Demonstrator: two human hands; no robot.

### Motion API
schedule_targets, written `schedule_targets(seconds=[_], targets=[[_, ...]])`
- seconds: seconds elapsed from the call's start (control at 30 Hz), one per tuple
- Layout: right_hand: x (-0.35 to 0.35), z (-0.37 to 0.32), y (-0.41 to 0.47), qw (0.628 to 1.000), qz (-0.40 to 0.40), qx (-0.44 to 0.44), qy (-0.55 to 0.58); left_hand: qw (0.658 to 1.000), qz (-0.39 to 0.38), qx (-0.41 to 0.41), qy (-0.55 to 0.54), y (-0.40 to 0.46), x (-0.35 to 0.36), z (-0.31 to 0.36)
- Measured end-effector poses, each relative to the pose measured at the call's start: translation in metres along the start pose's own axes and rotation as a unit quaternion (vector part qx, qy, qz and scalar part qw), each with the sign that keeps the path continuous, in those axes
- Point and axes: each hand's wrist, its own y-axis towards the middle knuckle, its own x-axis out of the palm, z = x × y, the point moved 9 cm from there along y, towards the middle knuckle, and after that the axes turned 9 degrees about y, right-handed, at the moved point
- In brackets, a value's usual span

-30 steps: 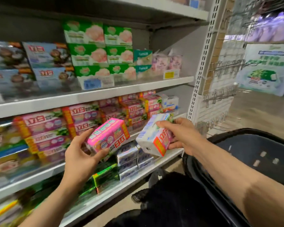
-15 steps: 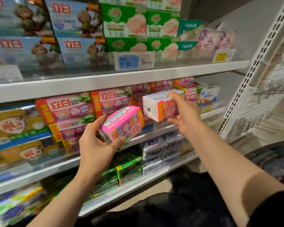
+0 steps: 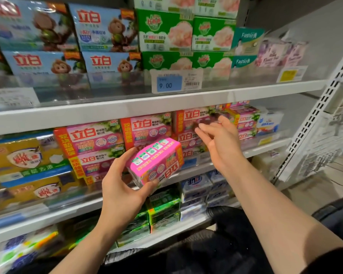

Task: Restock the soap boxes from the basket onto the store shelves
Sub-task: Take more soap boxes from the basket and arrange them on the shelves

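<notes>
The left hand (image 3: 121, 191) grips a pink soap box (image 3: 155, 162); just right of it, the right hand (image 3: 219, 142) is open and empty before the middle shelf (image 3: 71, 209).

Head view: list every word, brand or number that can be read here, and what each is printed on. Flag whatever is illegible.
"9.00": blue price tag on the upper shelf's edge.
"立白": pink soap box in the left hand, upside down.
"立白": pink boxes on the middle shelf.
"立白": blue monkey boxes on the upper shelf.
"Fashion": teal boxes.
Yellow tag, barcode digits, small print: too blurred to read.
</notes>
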Motion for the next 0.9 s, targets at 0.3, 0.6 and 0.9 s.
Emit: schedule_targets(seconds=[0.3, 0.6, 0.9], targets=[[0.015, 0.011, -0.001, 0.994, -0.06, 0.023, -0.093, 1.0, -0.001, 0.006, -0.004, 0.0, -0.002, 0.002], [0.011, 0.015, 0.006, 0.986, -0.084, 0.033, -0.142, 0.995, -0.026, -0.041, -0.083, -0.002, 0.011, 0.002], [-0.054, 0.01, -0.008, 0.975, 0.08, 0.104, -0.179, 0.998, -0.025, 0.001, -0.055, 0.006, 0.044, 0.04]])
